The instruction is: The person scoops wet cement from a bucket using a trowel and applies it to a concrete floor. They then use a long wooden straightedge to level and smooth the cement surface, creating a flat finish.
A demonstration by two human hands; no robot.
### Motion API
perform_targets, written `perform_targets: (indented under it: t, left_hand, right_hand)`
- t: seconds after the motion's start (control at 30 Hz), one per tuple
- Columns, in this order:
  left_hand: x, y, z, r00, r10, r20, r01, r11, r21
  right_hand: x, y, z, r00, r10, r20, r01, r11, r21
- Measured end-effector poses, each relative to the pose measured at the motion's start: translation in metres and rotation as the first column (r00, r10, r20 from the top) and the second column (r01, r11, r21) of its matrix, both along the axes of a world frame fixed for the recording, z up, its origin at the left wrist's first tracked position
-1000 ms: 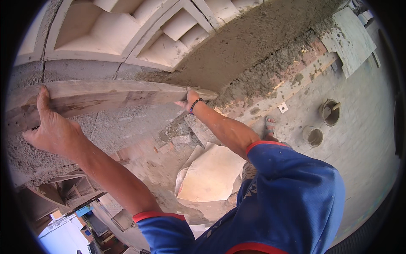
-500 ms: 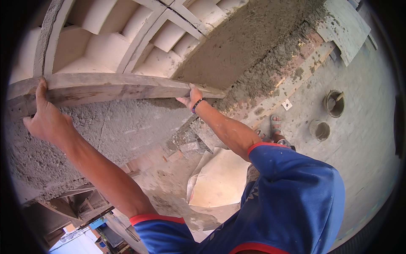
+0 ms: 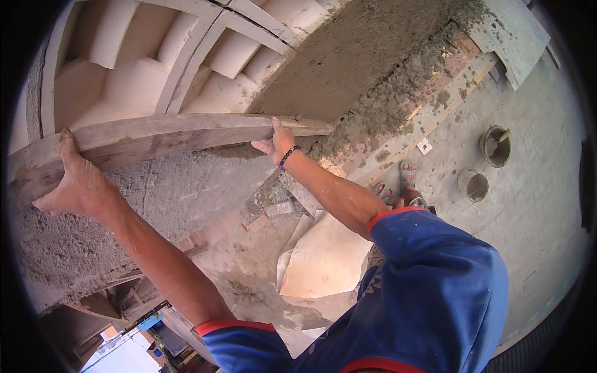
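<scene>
A long wooden board [image 3: 186, 130] lies across the wall, spanning the lower edge of the pale openwork blocks [image 3: 118, 87] and the smooth wet mortar [image 3: 367, 62]. My left hand [image 3: 84, 183] is wrapped round it near its left end, thumb on the upper edge and fingers underneath. Farther right, my right hand [image 3: 280, 143], with a beaded bracelet at the wrist, grips the board near its right end, thumb over the top. Below the board is a rough grey mortar surface [image 3: 155, 199]. The fingers behind the board are partly hidden.
Loose mortar [image 3: 385, 105] lines the ledge at right, above a splattered plank [image 3: 429, 118]. Two buckets, one with a handle sticking out [image 3: 496, 147] and a smaller one [image 3: 474, 186], stand on the concrete floor. Pale sheets [image 3: 326, 258] lie near my feet.
The board's left end has come down a little in the picture, with my left hand along with it. Both hands keep their hold, and the view has turned slightly.
</scene>
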State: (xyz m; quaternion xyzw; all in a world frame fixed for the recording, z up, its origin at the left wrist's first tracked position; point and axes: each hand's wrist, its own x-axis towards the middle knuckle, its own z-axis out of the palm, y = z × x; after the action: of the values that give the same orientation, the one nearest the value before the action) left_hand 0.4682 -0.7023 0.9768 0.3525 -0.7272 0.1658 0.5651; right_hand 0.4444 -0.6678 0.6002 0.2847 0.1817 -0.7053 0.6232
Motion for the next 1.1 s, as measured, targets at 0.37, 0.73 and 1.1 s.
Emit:
perform_targets:
  t: [0.37,0.73,1.1]
  left_hand:
    - [-0.024,0.002,-0.04,0.978,-0.076,-0.193,0.097,0.99,0.101]
    - [-0.025,-0.012,-0.006,0.957,-0.218,-0.192,0.21,0.976,-0.059]
    - [-0.019,-0.016,0.001,0.997,-0.08,0.005,0.08,0.996,-0.047]
  right_hand:
    - [0.005,-0.006,-0.076,0.97,-0.142,0.197,0.151,0.988,-0.029]
    - [-0.02,-0.003,-0.036,0.995,-0.072,0.071,0.075,0.996,-0.038]
    - [-0.03,0.004,-0.029,0.997,-0.067,0.039,0.069,0.996,-0.055]
